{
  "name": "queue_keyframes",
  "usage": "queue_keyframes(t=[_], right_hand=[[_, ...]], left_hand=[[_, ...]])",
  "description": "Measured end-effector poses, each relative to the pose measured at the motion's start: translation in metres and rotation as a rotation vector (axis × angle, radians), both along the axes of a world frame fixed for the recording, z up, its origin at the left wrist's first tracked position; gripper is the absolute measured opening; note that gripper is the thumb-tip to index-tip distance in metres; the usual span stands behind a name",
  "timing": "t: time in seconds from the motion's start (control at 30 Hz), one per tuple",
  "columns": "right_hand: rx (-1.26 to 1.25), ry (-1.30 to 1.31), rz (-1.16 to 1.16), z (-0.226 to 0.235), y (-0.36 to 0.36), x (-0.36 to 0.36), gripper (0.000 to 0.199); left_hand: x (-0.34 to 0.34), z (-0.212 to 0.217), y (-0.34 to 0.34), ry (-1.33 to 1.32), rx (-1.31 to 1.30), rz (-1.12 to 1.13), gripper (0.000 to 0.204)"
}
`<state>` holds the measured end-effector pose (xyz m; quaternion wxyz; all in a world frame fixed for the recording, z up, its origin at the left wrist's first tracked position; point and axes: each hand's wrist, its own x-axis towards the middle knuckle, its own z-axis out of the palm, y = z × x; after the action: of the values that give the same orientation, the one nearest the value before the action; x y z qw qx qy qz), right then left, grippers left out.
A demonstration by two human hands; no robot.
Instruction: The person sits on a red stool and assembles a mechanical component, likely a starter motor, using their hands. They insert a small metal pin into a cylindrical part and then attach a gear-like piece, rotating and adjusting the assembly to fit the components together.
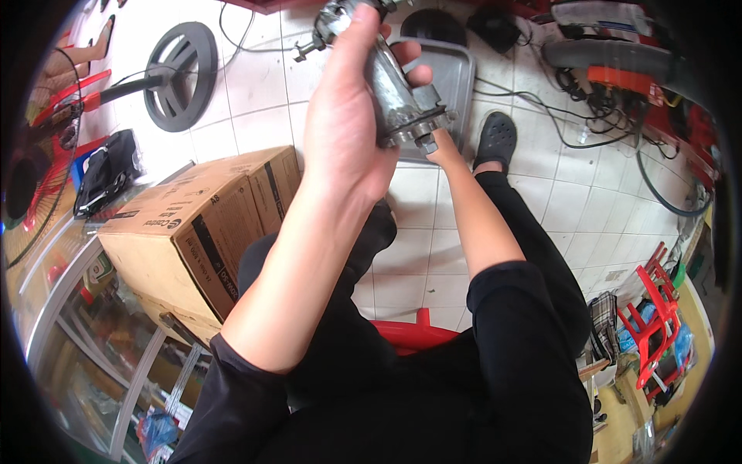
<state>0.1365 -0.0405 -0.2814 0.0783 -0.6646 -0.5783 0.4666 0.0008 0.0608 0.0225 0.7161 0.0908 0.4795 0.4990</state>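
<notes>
My left hand (pixel 348 116) is wrapped round a shiny, scuffed metal cylinder-shaped machine part (pixel 394 85), raised high in the view. At its lower end the part widens into a toothed or notched flange, and small metal lugs stick out near its top. My right hand (pixel 440 148) is just below that flange, close to it or touching it. The part hides most of its fingers, so what they hold cannot be made out. Behind the part, a grey rectangular tray (pixel 461 77) lies on the tiled floor.
A large cardboard box (pixel 162 224) stands at my left beside a glass display case (pixel 58 309). A fan with a round black base (pixel 182 77) lies at upper left. Black cables (pixel 533 100) cross the floor at right. A red frame (pixel 657 325) sits at lower right.
</notes>
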Motion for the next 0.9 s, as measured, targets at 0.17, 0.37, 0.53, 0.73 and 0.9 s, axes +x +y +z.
queue_keyframes(t=[0.17, 0.37, 0.53, 0.73, 0.9], right_hand=[[0.035, 0.581, -0.494, 0.075, 0.028, 0.037, 0.023], [0.066, 1.133, -0.573, 0.289, 0.028, 0.062, 0.015], [0.108, 1.310, -0.443, 0.387, -0.045, 0.043, 0.014], [0.205, 1.216, -0.478, 0.406, -0.109, 0.021, 0.013], [0.239, 1.044, -0.355, 0.396, -0.133, 0.004, 0.015]], left_hand=[[0.007, 0.008, -0.022, 0.152, 0.190, -0.175, 0.039], [0.005, 0.036, -0.053, 0.134, 0.217, -0.251, 0.025], [0.007, 0.075, -0.106, 0.188, 0.447, -0.416, 0.016], [0.003, 0.098, -0.168, 0.067, 0.486, -0.549, 0.025], [-0.016, 0.102, -0.206, 0.274, 0.495, -0.486, 0.019]])
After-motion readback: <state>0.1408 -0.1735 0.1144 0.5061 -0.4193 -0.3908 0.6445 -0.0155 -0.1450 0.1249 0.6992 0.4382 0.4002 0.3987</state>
